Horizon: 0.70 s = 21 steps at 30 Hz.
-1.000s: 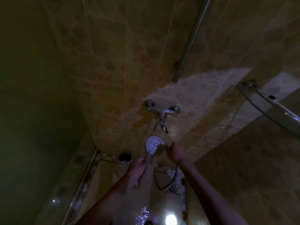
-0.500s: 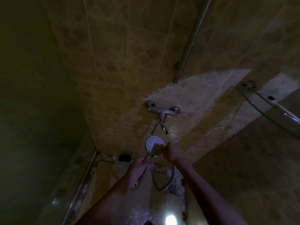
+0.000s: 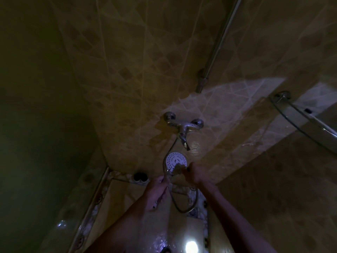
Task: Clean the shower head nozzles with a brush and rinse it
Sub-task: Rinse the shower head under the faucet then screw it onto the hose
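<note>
A round white shower head (image 3: 175, 159) faces me, its nozzle face tilted up, just below the wall tap. My left hand (image 3: 157, 189) is closed around its handle from below. My right hand (image 3: 194, 174) holds a small pale brush (image 3: 177, 169), whose bristles press against the lower right part of the nozzle face. The metal hose (image 3: 184, 207) loops down between my forearms and climbs back up to the tap.
A chrome mixer tap (image 3: 183, 127) with a down-pointing lever is fixed to the tiled wall. A shower rail (image 3: 217, 48) rises at the upper right. A curved glass shelf (image 3: 306, 123) juts from the right wall. Two dark round objects (image 3: 140, 177) sit on the ledge. The floor below is wet and shiny.
The brush in my right hand has slid left across the lower part of the nozzle face. My left hand has shifted slightly up the handle.
</note>
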Each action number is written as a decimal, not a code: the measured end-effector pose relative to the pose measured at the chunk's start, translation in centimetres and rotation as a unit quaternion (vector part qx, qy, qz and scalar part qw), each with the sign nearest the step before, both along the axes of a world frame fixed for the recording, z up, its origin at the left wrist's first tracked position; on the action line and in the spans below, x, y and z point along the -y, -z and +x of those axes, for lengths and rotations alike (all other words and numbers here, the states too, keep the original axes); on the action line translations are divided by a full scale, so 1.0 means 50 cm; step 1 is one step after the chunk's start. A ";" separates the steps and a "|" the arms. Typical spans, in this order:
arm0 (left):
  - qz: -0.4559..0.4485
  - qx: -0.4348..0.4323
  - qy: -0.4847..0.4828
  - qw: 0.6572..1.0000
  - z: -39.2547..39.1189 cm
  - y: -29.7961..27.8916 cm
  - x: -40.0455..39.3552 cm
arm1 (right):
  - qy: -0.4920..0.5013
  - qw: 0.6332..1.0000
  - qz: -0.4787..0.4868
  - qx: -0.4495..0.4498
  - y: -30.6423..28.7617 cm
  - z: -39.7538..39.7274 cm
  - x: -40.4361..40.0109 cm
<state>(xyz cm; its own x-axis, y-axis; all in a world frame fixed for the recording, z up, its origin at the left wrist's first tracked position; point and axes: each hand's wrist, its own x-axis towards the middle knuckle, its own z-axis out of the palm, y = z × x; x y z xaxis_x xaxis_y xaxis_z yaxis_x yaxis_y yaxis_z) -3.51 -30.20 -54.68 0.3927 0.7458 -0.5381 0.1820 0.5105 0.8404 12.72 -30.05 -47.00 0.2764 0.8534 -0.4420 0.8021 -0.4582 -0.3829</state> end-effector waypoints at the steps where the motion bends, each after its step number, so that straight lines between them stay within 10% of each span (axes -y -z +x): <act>1: 0.000 -0.008 0.002 1.000 0.001 -0.001 0.000 | 0.003 1.000 0.005 -0.003 -0.004 0.003 -0.006; 21: 0.014 -0.001 0.012 1.000 0.031 -0.016 -0.008 | 0.026 1.000 -0.009 -0.004 -0.016 0.027 -0.031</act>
<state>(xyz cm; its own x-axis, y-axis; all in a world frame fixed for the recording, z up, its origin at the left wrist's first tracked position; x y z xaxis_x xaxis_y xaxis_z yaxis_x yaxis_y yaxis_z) -1.96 -29.80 -53.86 0.4091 0.7511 -0.5181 0.1952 0.4827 0.8538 14.08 -28.51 -46.20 0.3165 0.8299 -0.4595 0.7737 -0.5061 -0.3811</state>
